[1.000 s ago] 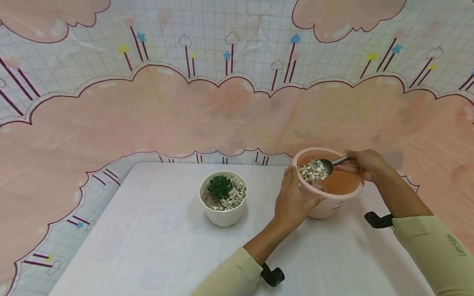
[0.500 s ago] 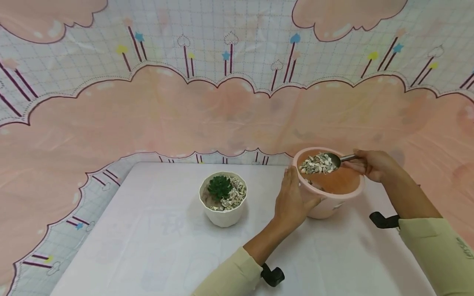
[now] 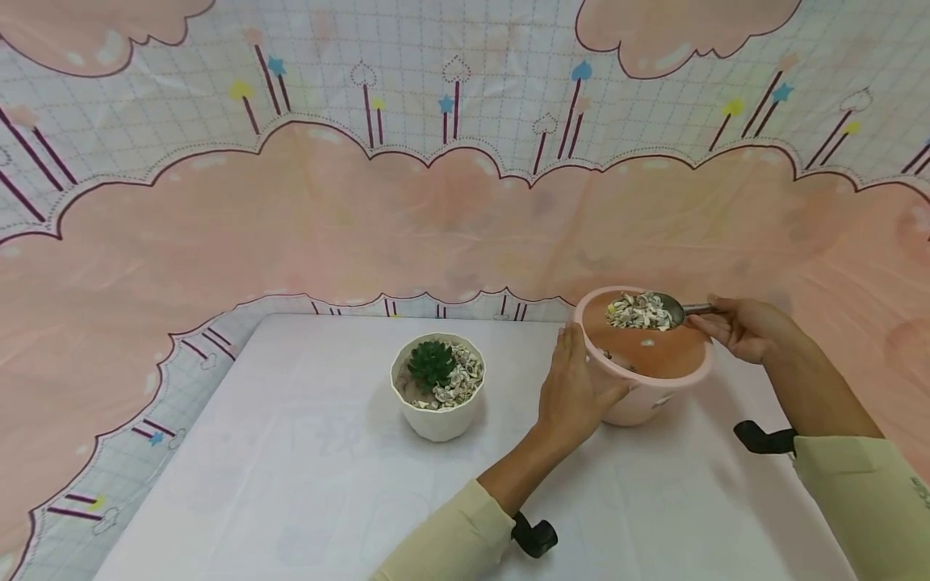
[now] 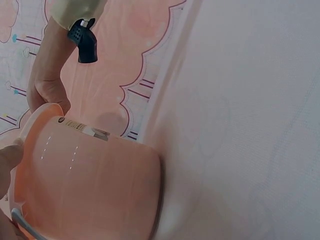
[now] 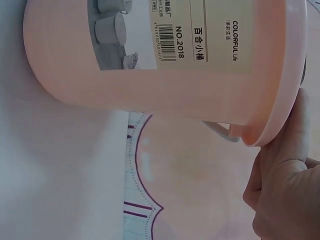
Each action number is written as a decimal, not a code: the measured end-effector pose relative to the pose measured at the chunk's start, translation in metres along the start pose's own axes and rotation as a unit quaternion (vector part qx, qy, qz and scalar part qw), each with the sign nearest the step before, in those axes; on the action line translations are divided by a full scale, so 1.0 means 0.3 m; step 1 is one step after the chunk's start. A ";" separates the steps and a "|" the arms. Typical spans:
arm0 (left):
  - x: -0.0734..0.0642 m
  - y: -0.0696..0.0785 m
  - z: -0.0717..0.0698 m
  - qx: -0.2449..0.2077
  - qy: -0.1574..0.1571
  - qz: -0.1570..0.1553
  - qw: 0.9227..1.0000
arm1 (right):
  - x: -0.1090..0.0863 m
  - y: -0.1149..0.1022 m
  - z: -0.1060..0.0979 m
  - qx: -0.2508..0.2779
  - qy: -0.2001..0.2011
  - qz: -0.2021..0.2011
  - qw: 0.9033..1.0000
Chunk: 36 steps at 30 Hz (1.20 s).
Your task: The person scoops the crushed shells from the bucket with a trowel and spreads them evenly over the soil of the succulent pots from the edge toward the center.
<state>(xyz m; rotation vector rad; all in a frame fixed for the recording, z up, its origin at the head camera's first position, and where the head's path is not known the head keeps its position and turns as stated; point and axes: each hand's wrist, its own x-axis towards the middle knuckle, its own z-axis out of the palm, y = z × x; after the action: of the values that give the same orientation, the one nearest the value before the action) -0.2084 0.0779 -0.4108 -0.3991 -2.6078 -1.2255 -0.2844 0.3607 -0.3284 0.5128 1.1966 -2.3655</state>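
A pink plastic bucket [image 3: 628, 410] stands on the table at the right. My left hand [image 3: 572, 395] grips its near left rim, fingers along the outside and thumb across the front; in the left wrist view the thumb [image 4: 10, 157] lies at the rim. My right hand [image 3: 751, 329] pinches the handle of a metal spoon [image 3: 672, 308] over the bucket's opening. Heaped on the spoon are pale stone-like or shell-like chips [image 3: 639, 313]. In the right wrist view the bucket's label [image 5: 210, 45] faces the camera, and most of the spoon is hidden behind the rim.
A white pot [image 3: 436, 424] with a green succulent [image 3: 431, 363] and similar chips [image 3: 461, 379] around it sits left of the bucket. The table [image 3: 291, 484] has a white cover. Behind it hangs a pink cloud-patterned cloth [image 3: 363, 218].
My right hand has drawn the loaded spoon right and slightly up from the bucket's left inside wall. My left hand keeps its grip, and the bucket stays in place.
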 end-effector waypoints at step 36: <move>-0.018 0.010 -0.052 -0.072 -0.015 -0.044 0.996 | 0.014 0.039 0.089 0.028 -0.017 -0.008 0.999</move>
<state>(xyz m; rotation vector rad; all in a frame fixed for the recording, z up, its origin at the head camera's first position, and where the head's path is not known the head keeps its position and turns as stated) -0.2009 0.0667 -0.4007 -0.3348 -2.5953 -1.4528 -0.2852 0.3318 -0.3233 0.4807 1.1248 -2.4171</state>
